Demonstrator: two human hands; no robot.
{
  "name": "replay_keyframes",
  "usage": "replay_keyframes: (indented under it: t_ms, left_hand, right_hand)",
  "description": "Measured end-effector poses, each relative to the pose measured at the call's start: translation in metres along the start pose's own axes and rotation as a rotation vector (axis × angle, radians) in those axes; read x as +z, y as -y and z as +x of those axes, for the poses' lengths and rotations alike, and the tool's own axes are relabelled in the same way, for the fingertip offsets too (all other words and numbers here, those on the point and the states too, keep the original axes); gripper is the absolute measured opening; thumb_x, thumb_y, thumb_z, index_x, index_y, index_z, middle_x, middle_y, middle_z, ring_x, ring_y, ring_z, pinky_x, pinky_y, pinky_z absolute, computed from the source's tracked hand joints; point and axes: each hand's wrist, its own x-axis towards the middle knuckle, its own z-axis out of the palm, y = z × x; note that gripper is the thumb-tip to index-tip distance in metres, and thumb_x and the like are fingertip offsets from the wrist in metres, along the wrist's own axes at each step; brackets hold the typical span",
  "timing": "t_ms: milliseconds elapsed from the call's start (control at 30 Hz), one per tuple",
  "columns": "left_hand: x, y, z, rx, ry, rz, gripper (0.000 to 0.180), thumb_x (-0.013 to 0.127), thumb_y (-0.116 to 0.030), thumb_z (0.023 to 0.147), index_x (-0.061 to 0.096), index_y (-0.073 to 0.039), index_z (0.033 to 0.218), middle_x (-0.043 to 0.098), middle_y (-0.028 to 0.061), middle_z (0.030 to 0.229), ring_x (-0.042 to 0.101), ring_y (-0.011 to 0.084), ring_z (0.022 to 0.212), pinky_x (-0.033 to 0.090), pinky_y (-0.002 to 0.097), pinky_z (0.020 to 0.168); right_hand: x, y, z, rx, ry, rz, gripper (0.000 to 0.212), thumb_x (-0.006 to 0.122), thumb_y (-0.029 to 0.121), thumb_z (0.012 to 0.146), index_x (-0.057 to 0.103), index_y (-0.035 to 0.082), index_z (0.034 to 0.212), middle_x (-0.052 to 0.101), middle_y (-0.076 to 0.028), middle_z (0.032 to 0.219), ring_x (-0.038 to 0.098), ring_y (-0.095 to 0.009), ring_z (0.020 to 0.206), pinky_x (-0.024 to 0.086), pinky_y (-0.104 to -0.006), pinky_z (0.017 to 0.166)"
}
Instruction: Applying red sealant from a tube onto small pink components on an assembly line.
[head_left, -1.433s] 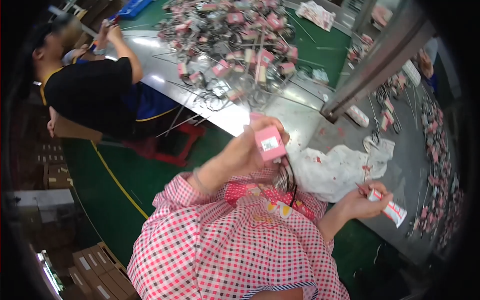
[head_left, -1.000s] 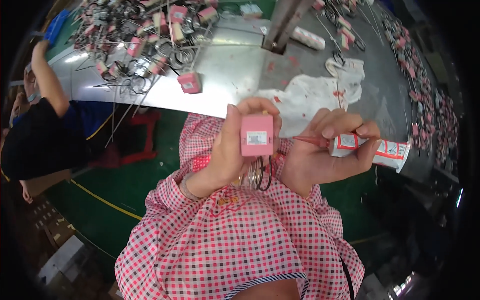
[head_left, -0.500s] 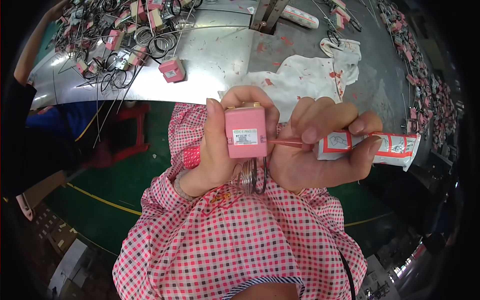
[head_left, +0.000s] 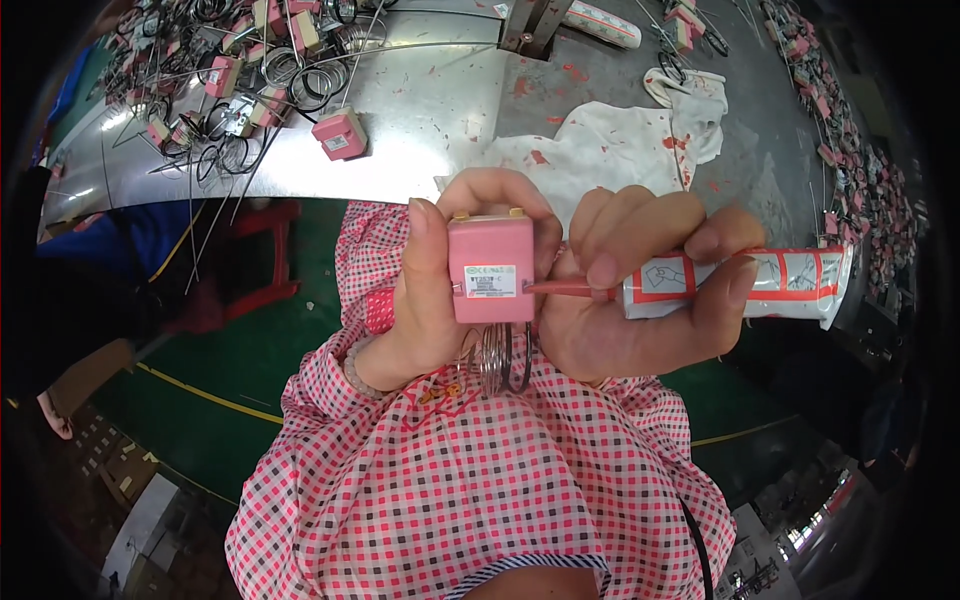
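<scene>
My left hand [head_left: 425,270] grips a pink box-shaped thermostat [head_left: 491,250] upright in front of my chest, its white label facing me and two brass-coloured bits on top. Below it hang a coil of silver wire [head_left: 487,358] and a black loop. In my right hand [head_left: 660,250] lies a white and red squeeze tube [head_left: 785,283], fingers above and thumb below. Its thin red nozzle [head_left: 570,287] points left, the tip at the small slot on the box's right side. Whether anything comes out of the tip is too small to tell.
A metal table [head_left: 420,110] spans the far side. It bears a heap of pink thermostats with coiled wires [head_left: 270,90], a single pink thermostat [head_left: 340,134], a red-stained white cloth [head_left: 610,150] and another tube [head_left: 603,23] by a metal post. More pink units [head_left: 840,150] lie far right.
The tube has tilted a little, its rear end rising, and its nozzle tip has come closer to the box's right side. A person's arm at the far left has moved out of its place.
</scene>
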Motion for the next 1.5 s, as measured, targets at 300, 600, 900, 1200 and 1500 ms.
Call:
replay_keyframes:
  t_ms: [300, 600, 900, 1200, 1500]
  left_hand:
    - [0.001, -0.005, 0.001, 0.001, 0.028, 0.140, 0.063, 0.015, -0.055, 0.086, 0.038, 0.001, 0.104, 0.050, 0.0105, 0.082, 0.056, 0.0173, 0.076, 0.046, 0.0279, 0.070]
    - [0.021, 0.002, 0.003, 0.040, -0.170, 0.238, 0.064, 0.021, -0.063, 0.081, 0.040, -0.003, 0.092, 0.043, 0.0078, 0.069, 0.041, 0.0117, 0.059, 0.036, 0.0215, 0.053]
    - [0.004, 0.002, 0.012, -0.003, -0.066, 0.136, 0.062, 0.018, -0.059, 0.084, 0.040, -0.002, 0.097, 0.046, 0.0082, 0.073, 0.043, 0.0113, 0.059, 0.038, 0.0224, 0.054]
    - [-0.004, -0.015, 0.009, -0.105, 0.060, -0.215, 0.046, 0.031, -0.043, 0.087, 0.035, -0.003, 0.110, 0.046, 0.0103, 0.097, 0.054, 0.0178, 0.081, 0.045, 0.0271, 0.068]
    - [0.000, -0.059, 0.004, 0.206, 0.080, 0.945, 0.055, 0.061, -0.005, 0.072, 0.034, -0.002, 0.119, 0.040, 0.0078, 0.104, 0.047, 0.0153, 0.094, 0.041, 0.0251, 0.076]
  right_hand:
    - [-0.004, 0.008, 0.007, -0.001, 0.269, -0.207, 0.026, 0.031, 0.032, 0.088, 0.033, 0.007, 0.082, 0.043, -0.009, 0.047, 0.028, -0.011, 0.032, 0.027, -0.0246, 0.034]
    - [-0.012, -0.002, -0.003, -0.438, 0.294, -0.160, 0.036, 0.019, 0.039, 0.091, 0.034, 0.006, 0.094, 0.051, -0.013, 0.063, 0.037, -0.015, 0.043, 0.036, -0.0275, 0.044]
    - [-0.004, -0.010, 0.000, -0.473, 0.152, -0.009, 0.038, 0.023, 0.040, 0.090, 0.037, 0.005, 0.089, 0.049, -0.015, 0.062, 0.032, -0.014, 0.042, 0.028, -0.0285, 0.040]
    - [0.001, 0.006, 0.013, -0.465, 0.058, -0.032, 0.033, 0.029, 0.039, 0.089, 0.038, 0.007, 0.085, 0.044, -0.009, 0.058, 0.038, -0.014, 0.045, 0.032, -0.0250, 0.043]
    - [-0.011, 0.028, 0.026, -0.483, -0.170, -0.136, 0.032, 0.029, 0.039, 0.088, 0.039, 0.010, 0.082, 0.042, -0.004, 0.055, 0.032, -0.011, 0.038, 0.028, -0.0212, 0.036]
